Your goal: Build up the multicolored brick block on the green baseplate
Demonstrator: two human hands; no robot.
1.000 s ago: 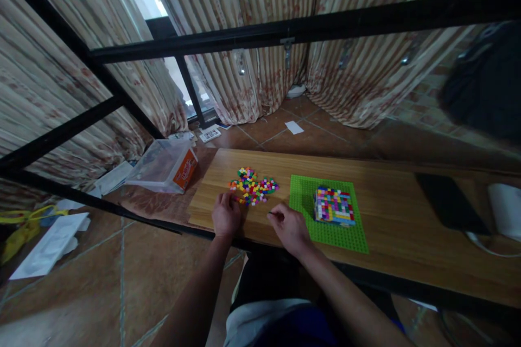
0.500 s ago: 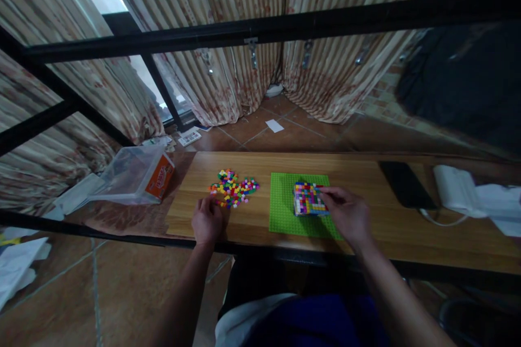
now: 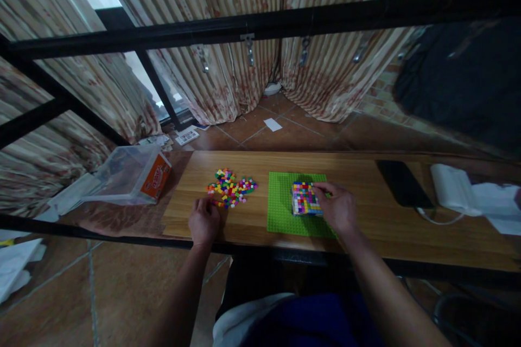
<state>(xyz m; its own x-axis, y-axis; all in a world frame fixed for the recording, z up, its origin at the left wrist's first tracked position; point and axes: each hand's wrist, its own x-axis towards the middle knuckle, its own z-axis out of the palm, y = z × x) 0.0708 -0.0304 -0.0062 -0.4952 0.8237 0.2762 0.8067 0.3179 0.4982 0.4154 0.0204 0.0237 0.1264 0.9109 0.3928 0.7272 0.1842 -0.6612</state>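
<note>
A block built of many small coloured toy bricks (image 3: 303,198) stands on the green studded baseplate (image 3: 279,219). My right hand (image 3: 337,209) reaches over its right side, thumb and fingers pinched together at the top layer. Whatever sits between those fingertips is too small to make out. To the left, my left hand (image 3: 204,222) rests on the table with curled fingers. Its fingertips touch the near left edge of a loose pile of bricks (image 3: 232,190); what they hold, if anything, is hidden.
The wooden table (image 3: 244,227) also bears a black phone (image 3: 405,184) and a white device (image 3: 453,188) with a cable at the right. Left of the table stands a clear plastic box (image 3: 126,176) with an orange label. A black metal bar (image 3: 260,24) crosses ahead.
My right hand has shifted slightly left and stays pinched over the brick block. The left hand hardly moves at the pile's edge. The whole view has shifted a little.
</note>
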